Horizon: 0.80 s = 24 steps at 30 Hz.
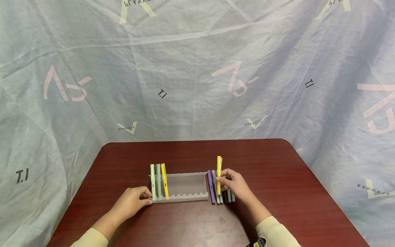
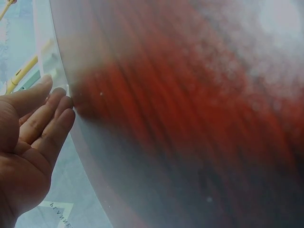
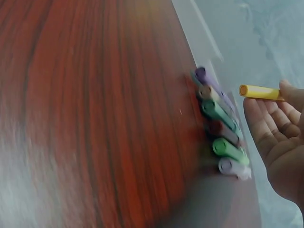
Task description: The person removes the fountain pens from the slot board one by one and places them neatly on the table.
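Held upright in my right hand (image 1: 236,184), between thumb and fingers, is a yellow pen (image 1: 219,168); the right wrist view shows its round end pointing away from the hand. The pen stands above a row of several pens lying side by side on the table, among them a purple pen (image 1: 211,187). My left hand (image 1: 129,203) pinches the left end of a clear notched pen tray (image 1: 191,197) with thumb and fingers. In the tray's leftmost notches lie a pale green pen (image 1: 152,181), a grey-green pen (image 1: 158,181) and another yellow pen (image 1: 164,181).
The dark red wooden table (image 1: 197,226) carries everything. Right of the tray, the loose row also holds a dark red pen (image 3: 223,132), a green pen (image 3: 230,151) and a pale lilac pen (image 3: 233,167). Printed grey cloth (image 1: 197,85) hangs behind and on both sides.
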Motion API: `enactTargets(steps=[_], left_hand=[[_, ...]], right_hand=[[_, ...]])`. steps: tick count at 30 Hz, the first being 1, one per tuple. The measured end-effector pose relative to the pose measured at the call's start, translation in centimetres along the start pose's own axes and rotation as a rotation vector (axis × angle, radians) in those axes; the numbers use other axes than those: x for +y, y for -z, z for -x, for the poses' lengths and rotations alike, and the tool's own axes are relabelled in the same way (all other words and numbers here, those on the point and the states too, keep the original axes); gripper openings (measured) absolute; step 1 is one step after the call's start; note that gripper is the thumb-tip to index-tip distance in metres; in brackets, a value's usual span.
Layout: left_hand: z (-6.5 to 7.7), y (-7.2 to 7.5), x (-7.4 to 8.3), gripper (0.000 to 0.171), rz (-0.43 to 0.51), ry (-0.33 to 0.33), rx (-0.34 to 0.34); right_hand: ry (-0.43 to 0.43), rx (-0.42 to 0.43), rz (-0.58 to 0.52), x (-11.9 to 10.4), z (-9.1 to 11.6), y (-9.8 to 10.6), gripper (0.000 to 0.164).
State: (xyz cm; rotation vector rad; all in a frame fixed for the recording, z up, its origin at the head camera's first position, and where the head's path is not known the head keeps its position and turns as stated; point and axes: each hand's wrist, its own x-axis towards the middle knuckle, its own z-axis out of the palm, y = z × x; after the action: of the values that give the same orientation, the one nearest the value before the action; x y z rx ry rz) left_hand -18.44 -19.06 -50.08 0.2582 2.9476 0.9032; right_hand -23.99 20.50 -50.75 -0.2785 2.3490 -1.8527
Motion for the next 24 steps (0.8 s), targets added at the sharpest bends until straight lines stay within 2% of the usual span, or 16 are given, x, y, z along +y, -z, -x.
enactTargets(steps=[5,13,18,24], left_hand=[[0.0,0.0,-0.1,0.015,-0.005,-0.003,0.004],[-0.1,0.0,-0.1,0.016,-0.007,-0.007,0.006],[-0.1,-0.1,-0.2,0.016,-0.015,0.000,0.002],[-0.1,-0.1,-0.2,0.016,-0.013,0.000,0.000]], right_hand=[[-0.024,0.046,0.012,0.6,0.3,2.0,0.028],[-0.123,0.118,0.103,1.9,0.7,5.0,0.026],[-0.216,0.155,0.256,2.3,1.2,5.8,0.025],[-0.308,0.163,0.421,2.7,1.5,5.7,0.027]])
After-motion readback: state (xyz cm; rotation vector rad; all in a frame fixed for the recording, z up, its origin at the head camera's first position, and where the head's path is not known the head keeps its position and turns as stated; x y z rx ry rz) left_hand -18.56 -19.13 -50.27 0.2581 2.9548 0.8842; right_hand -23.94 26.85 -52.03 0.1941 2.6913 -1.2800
